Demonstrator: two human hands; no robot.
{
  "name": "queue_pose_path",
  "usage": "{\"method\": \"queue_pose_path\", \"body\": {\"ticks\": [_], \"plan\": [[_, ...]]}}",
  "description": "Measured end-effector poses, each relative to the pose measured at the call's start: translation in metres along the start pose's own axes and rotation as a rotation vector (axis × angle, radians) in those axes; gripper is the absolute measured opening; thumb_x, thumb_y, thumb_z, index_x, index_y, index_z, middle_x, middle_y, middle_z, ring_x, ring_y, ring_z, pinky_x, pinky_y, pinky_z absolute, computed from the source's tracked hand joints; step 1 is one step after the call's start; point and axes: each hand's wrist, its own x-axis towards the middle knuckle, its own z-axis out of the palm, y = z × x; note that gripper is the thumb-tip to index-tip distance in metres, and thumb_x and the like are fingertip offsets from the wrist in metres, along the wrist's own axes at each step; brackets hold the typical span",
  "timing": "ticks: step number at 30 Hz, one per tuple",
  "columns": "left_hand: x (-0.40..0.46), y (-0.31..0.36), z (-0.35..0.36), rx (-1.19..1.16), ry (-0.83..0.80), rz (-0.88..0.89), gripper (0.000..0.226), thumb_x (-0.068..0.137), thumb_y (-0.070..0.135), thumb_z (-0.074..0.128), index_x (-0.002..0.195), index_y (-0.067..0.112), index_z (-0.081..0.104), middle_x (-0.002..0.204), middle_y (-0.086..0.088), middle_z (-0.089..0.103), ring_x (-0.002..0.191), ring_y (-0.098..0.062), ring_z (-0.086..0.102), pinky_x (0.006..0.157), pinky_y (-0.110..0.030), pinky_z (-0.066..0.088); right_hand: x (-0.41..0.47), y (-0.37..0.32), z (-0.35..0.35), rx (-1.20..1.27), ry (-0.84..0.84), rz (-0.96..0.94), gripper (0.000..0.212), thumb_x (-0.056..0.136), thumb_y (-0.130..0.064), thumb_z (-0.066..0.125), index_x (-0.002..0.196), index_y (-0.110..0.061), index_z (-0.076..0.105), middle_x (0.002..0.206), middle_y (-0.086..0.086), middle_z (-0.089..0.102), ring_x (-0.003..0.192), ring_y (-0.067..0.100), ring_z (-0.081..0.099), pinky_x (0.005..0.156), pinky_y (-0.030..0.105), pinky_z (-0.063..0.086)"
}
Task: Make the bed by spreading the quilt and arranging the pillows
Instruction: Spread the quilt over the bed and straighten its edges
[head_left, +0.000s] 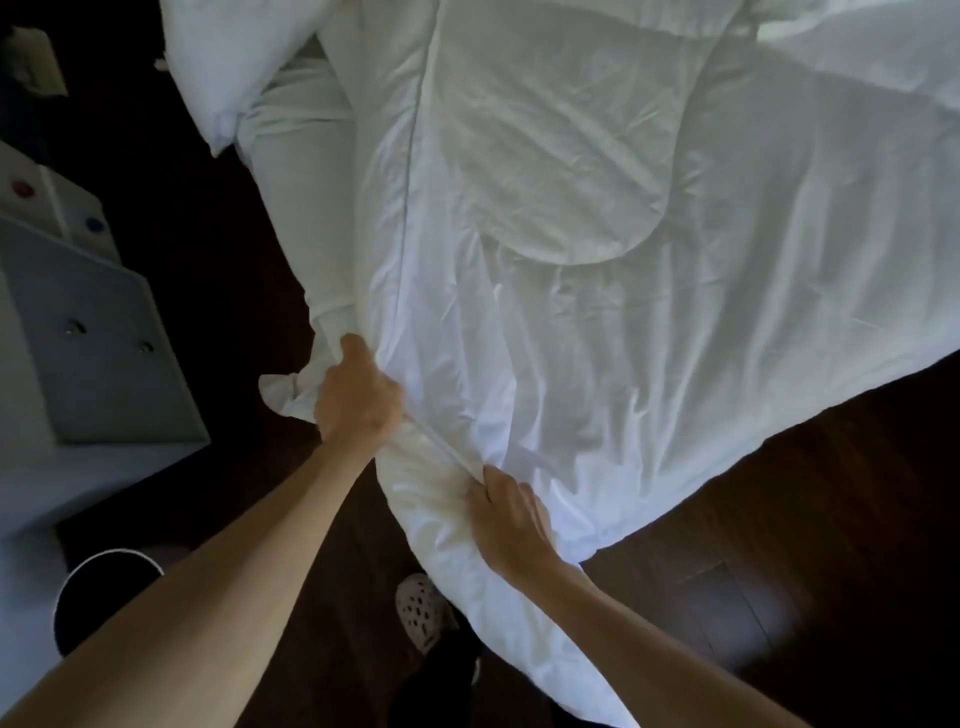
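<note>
A white quilt (597, 249) lies rumpled over the bed and fills most of the view, with one corner hanging down toward the floor in front of me. My left hand (356, 397) grips the quilt's edge near that corner. My right hand (511, 519) pinches the same edge a little lower and to the right. A white pillow (228, 57) lies at the top left, partly off the bed's side. The mattress sheet (306, 171) shows beside the quilt below the pillow.
Dark wooden floor (779, 545) surrounds the bed. A grey cabinet (98, 332) with small knobs stands at the left. A round dark bin (104, 597) sits at the lower left. My foot in a perforated white shoe (423, 610) is below the hanging quilt corner.
</note>
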Motion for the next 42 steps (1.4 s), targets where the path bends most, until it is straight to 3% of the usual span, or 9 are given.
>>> {"method": "queue_pose_path", "body": {"ticks": [5, 11, 17, 22, 25, 29, 33, 36, 42], "plan": [[-0.001, -0.082, -0.013, 0.13, 0.013, 0.127, 0.036, 0.096, 0.014, 0.047, 0.127, 0.003, 0.034, 0.088, -0.012, 0.053, 0.074, -0.034, 0.055, 0.058, -0.041, 0.04, -0.014, -0.026, 0.047, -0.287, -0.04, -0.042, 0.065, 0.074, -0.082, 0.045, 0.1, -0.022, 0.05, 0.095, 0.003, 0.063, 0.087, 0.03, 0.059, 0.075, 0.041, 0.043], [-0.029, -0.196, -0.013, 0.286, -0.307, 0.008, 0.035, 0.094, 0.024, 0.044, 0.121, 0.01, 0.027, 0.086, -0.01, 0.058, 0.071, -0.033, 0.061, 0.065, -0.042, 0.052, -0.032, -0.017, 0.122, -0.563, -0.062, -0.088, 0.068, 0.078, -0.063, 0.068, 0.122, -0.014, 0.05, 0.12, 0.008, 0.063, 0.112, 0.032, 0.061, 0.095, 0.041, 0.046], [0.0, -0.224, -0.061, 0.323, -0.293, 0.044, 0.019, 0.096, 0.025, 0.041, 0.107, 0.009, 0.039, 0.085, -0.008, 0.061, 0.061, -0.026, 0.066, 0.062, -0.039, 0.055, -0.043, -0.025, 0.149, -0.621, 0.219, -0.09, 0.052, 0.019, -0.018, 0.095, 0.056, -0.024, 0.06, 0.048, -0.003, 0.051, 0.036, 0.014, 0.052, 0.037, 0.028, 0.043], [0.034, -0.204, -0.068, 0.503, -0.029, 0.681, 0.076, 0.087, 0.044, 0.065, 0.145, 0.005, 0.035, 0.139, -0.021, 0.048, 0.119, -0.037, 0.055, 0.092, -0.048, 0.05, -0.045, -0.012, 0.171, -0.438, 0.461, -0.079, 0.037, 0.038, -0.007, 0.085, 0.06, -0.019, 0.058, 0.054, -0.003, 0.051, 0.043, 0.019, 0.052, 0.04, 0.032, 0.045], [0.049, -0.188, -0.068, 0.672, -0.149, 1.233, 0.089, 0.087, 0.076, 0.042, 0.151, 0.014, 0.038, 0.161, -0.014, 0.025, 0.149, -0.03, 0.023, 0.117, -0.056, 0.021, -0.044, -0.007, 0.162, -0.286, 0.616, -0.066, 0.007, 0.071, -0.015, 0.051, 0.074, -0.019, 0.056, 0.06, -0.005, 0.052, 0.051, 0.018, 0.054, 0.048, 0.031, 0.045], [0.055, -0.151, -0.074, 0.929, -0.561, 1.287, 0.104, 0.067, 0.1, 0.025, 0.129, 0.023, 0.058, 0.123, 0.006, 0.06, 0.127, -0.011, 0.049, 0.122, -0.043, 0.003, -0.043, -0.008, 0.138, -0.15, 0.76, -0.028, 0.018, 0.078, -0.016, 0.038, 0.077, -0.017, 0.056, 0.06, -0.005, 0.052, 0.055, 0.021, 0.051, 0.055, 0.031, 0.038], [0.076, -0.141, -0.092, 1.084, -0.614, 1.335, 0.095, 0.059, 0.103, 0.022, 0.106, 0.029, 0.059, 0.094, 0.013, 0.055, 0.099, -0.007, 0.055, 0.122, -0.038, 0.004, -0.047, -0.008, 0.11, -0.126, 0.7, -0.016, 0.006, 0.08, -0.015, 0.047, 0.08, -0.017, 0.053, 0.053, -0.002, 0.055, 0.049, 0.021, 0.053, 0.052, 0.029, 0.032], [0.1, -0.161, -0.101, 1.11, -0.447, 1.469, 0.023, 0.067, 0.05, 0.071, 0.071, 0.028, 0.062, 0.065, 0.01, 0.056, 0.068, -0.012, 0.059, 0.114, -0.041, 0.03, -0.049, -0.003, 0.102, -0.151, 0.569, -0.099, 0.012, 0.087, -0.027, 0.037, 0.08, -0.02, 0.043, 0.051, 0.002, 0.056, 0.044, 0.025, 0.052, 0.047, 0.029, 0.029], [0.103, -0.201, -0.086, 1.228, -0.469, 1.363, 0.031, 0.04, 0.011, 0.078, 0.046, 0.026, 0.052, 0.043, 0.004, 0.049, 0.044, -0.02, 0.047, 0.065, -0.033, 0.024, -0.047, -0.004, 0.137, -0.377, 0.283, -0.035, 0.051, 0.092, -0.068, 0.03, 0.096, -0.025, 0.056, 0.09, 0.001, 0.073, 0.087, 0.026, 0.071, 0.067, 0.033, 0.046]]}}
